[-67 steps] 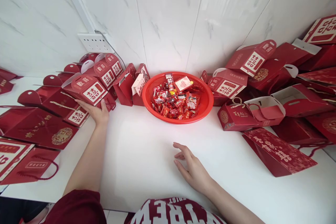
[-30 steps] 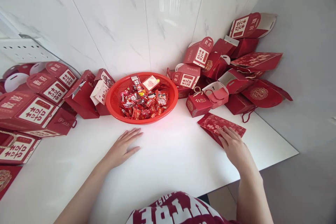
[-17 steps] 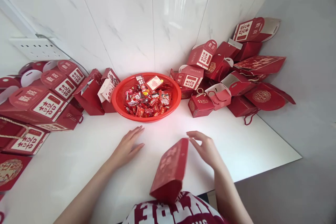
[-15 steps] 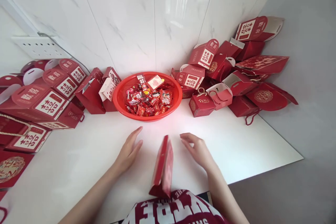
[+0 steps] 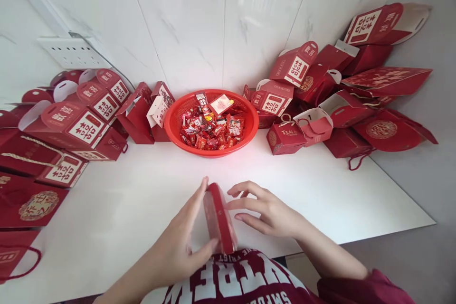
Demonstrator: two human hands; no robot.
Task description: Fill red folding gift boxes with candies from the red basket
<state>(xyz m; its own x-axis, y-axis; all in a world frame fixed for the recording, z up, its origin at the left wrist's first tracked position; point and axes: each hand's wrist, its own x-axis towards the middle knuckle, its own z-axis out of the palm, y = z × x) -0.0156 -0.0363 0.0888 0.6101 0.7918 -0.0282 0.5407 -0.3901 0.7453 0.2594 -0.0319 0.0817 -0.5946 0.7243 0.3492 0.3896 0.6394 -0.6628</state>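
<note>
Smooth white tabletop runs from the perforated basket to its front edge, a narrow red carton nearby. Left hand spreads along it, grip unclear to me; right hand curves alongside, fingers parted.

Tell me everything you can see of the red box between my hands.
The red box looks like card. A narrow red side faces the camera, with a paler, mottled face to its left; blur hides any lettering. Its near end appears close to the shirt, and its far end points toward the red basket. The left hand has its thumb at the near end; whether the right hand touches it is unclear.
</note>
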